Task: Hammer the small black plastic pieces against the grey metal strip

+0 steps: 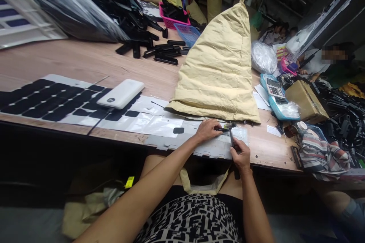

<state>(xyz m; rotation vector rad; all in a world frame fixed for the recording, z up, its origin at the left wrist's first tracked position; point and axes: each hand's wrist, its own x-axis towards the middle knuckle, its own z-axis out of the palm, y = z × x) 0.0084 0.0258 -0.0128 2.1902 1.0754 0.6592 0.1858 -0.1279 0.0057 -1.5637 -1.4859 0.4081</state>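
My left hand point(207, 130) rests at the table's front edge with its fingers pinched on a thin dark tool with a green tip point(226, 126). My right hand point(242, 154) is closed round a narrow black plastic strip point(232, 138) that stands roughly upright, its lower end showing below my palm. The tool's tip meets the top of the strip. Both hands work over shiny backing sheets point(159, 123) that carry black adhesive pads point(178, 130).
A white power bank point(121, 93) lies on sheets of black pads point(48, 100). A tall beige sack point(221, 64) stands behind my hands. Black strips point(159, 51) are piled far back by pink and blue baskets. A calculator point(274, 87), a cardboard box point(306, 100) and striped cloth point(319, 152) sit right. Other people sit beyond.
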